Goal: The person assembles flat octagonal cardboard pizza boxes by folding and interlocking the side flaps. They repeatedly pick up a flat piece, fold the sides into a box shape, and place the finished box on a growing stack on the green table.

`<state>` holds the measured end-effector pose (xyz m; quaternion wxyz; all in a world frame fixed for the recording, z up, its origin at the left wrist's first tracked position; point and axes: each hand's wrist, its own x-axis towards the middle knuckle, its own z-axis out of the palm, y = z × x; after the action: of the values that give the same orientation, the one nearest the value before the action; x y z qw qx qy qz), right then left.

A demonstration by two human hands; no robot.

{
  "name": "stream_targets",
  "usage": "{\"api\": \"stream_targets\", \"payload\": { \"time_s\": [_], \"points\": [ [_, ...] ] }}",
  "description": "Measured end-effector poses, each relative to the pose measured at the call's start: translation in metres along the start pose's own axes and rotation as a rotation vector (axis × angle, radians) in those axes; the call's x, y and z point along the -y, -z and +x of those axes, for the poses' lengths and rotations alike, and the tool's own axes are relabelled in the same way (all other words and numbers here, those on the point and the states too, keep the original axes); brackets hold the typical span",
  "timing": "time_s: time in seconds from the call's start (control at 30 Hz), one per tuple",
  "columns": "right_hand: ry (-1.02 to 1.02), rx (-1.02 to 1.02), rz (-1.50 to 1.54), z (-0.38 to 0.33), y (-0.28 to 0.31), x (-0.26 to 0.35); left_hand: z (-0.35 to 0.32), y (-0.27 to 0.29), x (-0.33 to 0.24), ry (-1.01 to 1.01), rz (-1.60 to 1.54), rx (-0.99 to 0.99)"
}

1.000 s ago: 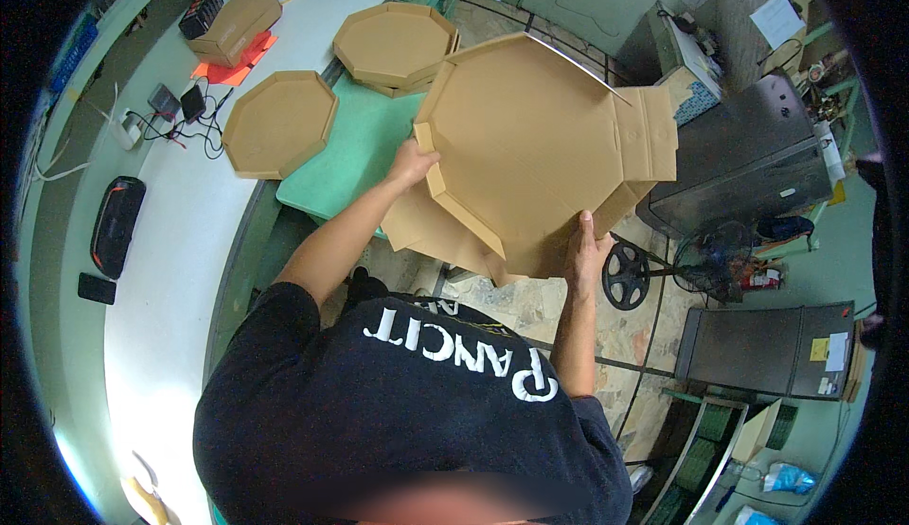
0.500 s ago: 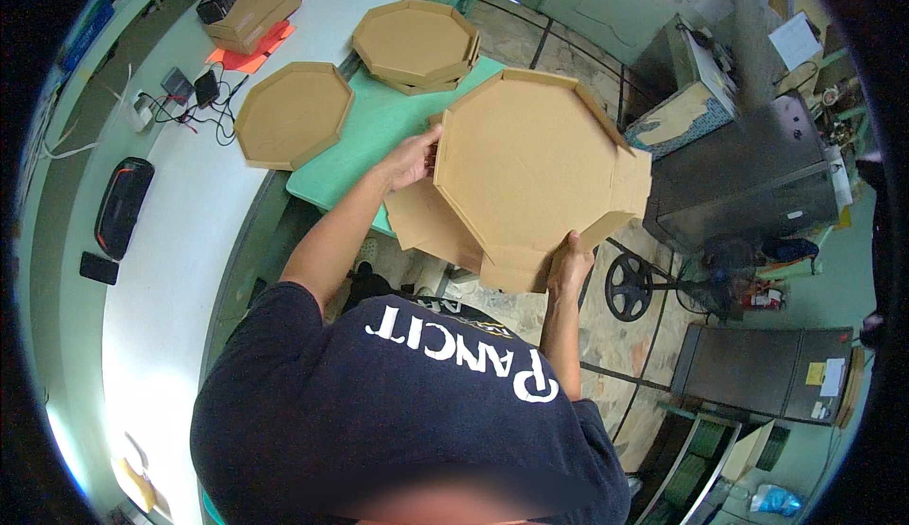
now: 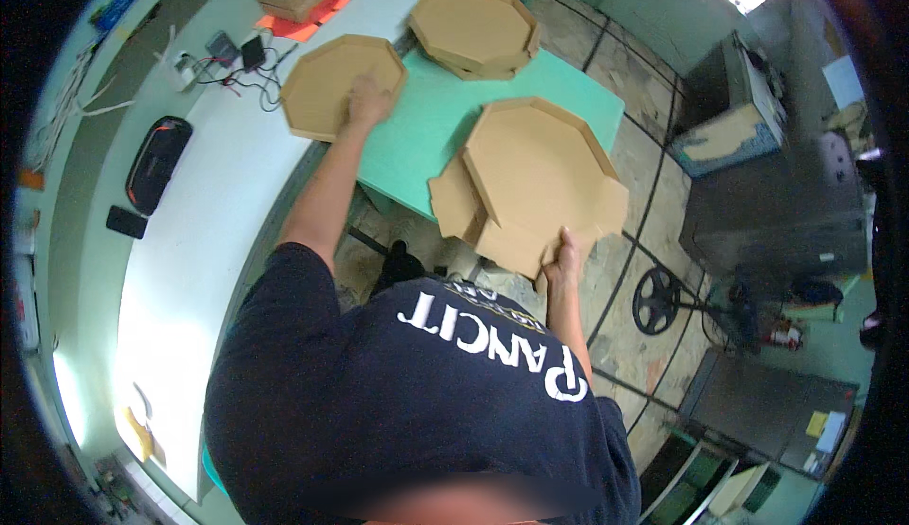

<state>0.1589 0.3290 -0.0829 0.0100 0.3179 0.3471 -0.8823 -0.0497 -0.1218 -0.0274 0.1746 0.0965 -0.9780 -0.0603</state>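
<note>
Left hand [image 3: 371, 99]: overlapping left octagonal tray [image 3: 322, 88], blurred, can't tell opening or contact | right hand [image 3: 563, 262]: gripping near edge of part-folded cardboard [image 3: 540, 160], thumb on top

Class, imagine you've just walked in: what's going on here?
A person grips a partly folded octagonal cardboard tray in the right hand, over the edge of a green table, its near-side flaps not yet upright. The left hand, blurred, is over a folded octagonal tray by the white counter; contact is unclear. A stack of trays sits farther back on the table.
</note>
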Motion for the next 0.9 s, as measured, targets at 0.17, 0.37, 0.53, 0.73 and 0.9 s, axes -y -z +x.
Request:
{"api": "stream_targets", "payload": {
  "time_s": [0.17, 0.37, 0.53, 0.73, 0.9],
  "points": [
    [0.503, -0.338, -1.358, -0.022, 0.038, 0.022, -0.055, 0.024, -0.051, -0.272, -0.539, 0.2],
    [1.271, 0.372, -2.07, -0.045, 0.031, 0.065, -0.142, 0.02, -0.128, -1.071, -0.623, 0.474],
    [1.013, 0.736, -2.227, -0.011, 0.015, 0.079, -0.159, -0.01, -0.134, -1.121, -0.563, 0.599],
    [1.075, 0.644, -2.038, 0.019, -0.009, 0.064, -0.169, -0.014, -0.138, -1.044, -0.59, 0.538],
    [1.001, 0.554, -1.904, 0.029, -0.014, 0.048, -0.18, -0.006, -0.154, -0.942, -0.58, 0.475]
  ]
}}
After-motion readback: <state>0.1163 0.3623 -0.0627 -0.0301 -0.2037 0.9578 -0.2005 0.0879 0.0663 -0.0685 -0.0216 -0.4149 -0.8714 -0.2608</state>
